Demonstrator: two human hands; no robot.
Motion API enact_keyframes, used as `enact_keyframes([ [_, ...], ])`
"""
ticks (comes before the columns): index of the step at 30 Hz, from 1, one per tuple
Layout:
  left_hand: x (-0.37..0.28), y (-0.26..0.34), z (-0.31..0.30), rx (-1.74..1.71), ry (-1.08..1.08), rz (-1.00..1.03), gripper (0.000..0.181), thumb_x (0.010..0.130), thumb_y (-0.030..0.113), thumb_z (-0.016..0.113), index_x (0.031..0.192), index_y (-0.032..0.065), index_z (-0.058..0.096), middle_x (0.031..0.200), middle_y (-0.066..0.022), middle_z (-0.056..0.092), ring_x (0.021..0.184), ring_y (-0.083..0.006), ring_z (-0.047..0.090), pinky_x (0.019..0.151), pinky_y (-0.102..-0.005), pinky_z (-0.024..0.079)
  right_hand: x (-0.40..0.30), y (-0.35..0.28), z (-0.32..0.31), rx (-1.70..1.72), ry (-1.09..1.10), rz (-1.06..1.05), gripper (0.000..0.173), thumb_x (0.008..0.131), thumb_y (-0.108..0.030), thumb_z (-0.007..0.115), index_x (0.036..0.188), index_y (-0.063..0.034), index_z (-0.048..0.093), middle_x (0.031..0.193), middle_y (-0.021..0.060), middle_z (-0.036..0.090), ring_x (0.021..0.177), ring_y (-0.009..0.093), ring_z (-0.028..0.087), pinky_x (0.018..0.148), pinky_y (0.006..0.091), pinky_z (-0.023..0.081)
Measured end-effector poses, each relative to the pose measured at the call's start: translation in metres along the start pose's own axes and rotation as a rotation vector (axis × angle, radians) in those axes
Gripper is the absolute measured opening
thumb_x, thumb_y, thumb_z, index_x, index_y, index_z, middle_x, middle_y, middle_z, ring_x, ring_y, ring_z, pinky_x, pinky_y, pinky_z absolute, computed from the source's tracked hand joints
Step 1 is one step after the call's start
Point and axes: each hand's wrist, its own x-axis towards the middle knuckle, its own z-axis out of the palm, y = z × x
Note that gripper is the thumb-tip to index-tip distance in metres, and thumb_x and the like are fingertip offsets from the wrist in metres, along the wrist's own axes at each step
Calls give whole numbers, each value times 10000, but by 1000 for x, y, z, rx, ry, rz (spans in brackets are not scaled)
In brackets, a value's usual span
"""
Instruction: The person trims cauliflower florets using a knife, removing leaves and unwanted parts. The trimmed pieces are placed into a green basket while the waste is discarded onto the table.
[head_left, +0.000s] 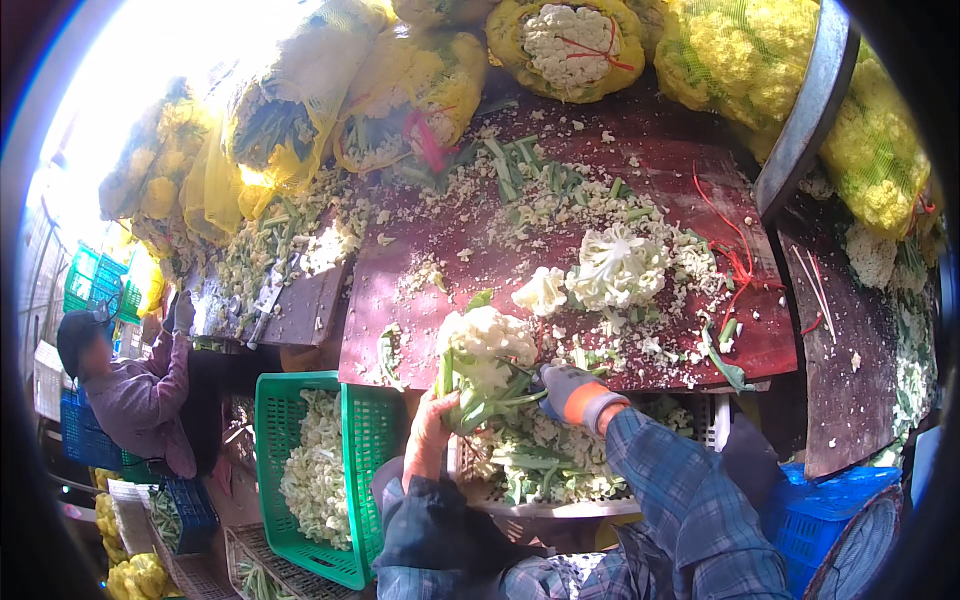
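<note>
Over the near edge of the red board (420, 330), my bare left hand (431, 427) grips a cauliflower head (487, 345) by its leafy stem end. My right hand (566, 394), in a grey and orange glove, is closed beside the stem on what looks like a knife. Only a thin dark part of it shows at the leaves; the handle is hidden in the fist. Beyond lie a large cauliflower piece (619, 266) and a smaller floret (541, 291). Below my hands, a crate (562, 510) holds leaf and stem trimmings.
At my left, a green plastic crate (349, 465) contains florets. Yellow mesh sacks of cauliflower (735, 60) line the far side, near a curved metal bar (810, 112). Red ties (739, 262) lie on the board. Another person (142, 405) works at left, near a cleaver (266, 304).
</note>
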Motion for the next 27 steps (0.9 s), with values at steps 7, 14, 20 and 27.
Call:
enact_keyframes([
  [7,-2,-16,0,-79,-41,-18,525,806,238,657,1226,-33,496,1069,-150,627,915,-267,639,777,-433,552,-21,15,5,1061,-249,243,162,842,-53,545,1002,-34,555,722,72,566,485,159,576,319,304,411],
  [14,-8,-25,-4,-151,-7,-128,545,801,238,623,1247,-41,485,1119,-187,612,956,-316,635,804,-508,540,-28,33,35,1077,-57,244,205,875,-210,565,965,-26,565,700,71,570,490,164,583,343,313,448],
  [20,-14,-19,-11,-220,20,-147,558,777,210,623,1250,-50,482,1113,-198,612,940,-322,640,818,-476,543,-39,52,-7,632,60,252,361,863,-344,580,943,8,568,673,115,631,518,182,602,509,352,469],
  [27,-10,-23,-21,-212,64,-122,528,800,240,635,1252,-2,508,1111,-162,617,923,-294,641,752,-481,559,-72,43,16,624,319,183,269,842,-302,616,960,-61,591,671,139,624,601,264,637,552,391,466],
])
